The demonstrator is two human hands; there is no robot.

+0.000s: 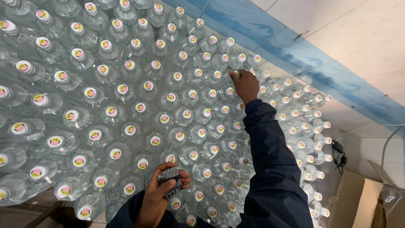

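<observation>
A wide block of clear plastic bottles (126,105) with white caps and pink-and-yellow stickers fills most of the view. My right hand (244,85), in a dark blue sleeve, reaches far out and pinches a white cap (235,74) on a bottle near the far edge. Low in the view, close to me, my left hand (162,190) is closed around a small dark grey textured wad (170,181); what it is cannot be told.
A blue-and-white wall band (295,55) runs along the far side of the bottles. At the right are a black cable (339,156), brown cardboard (354,198) and clear plastic wrap (390,194).
</observation>
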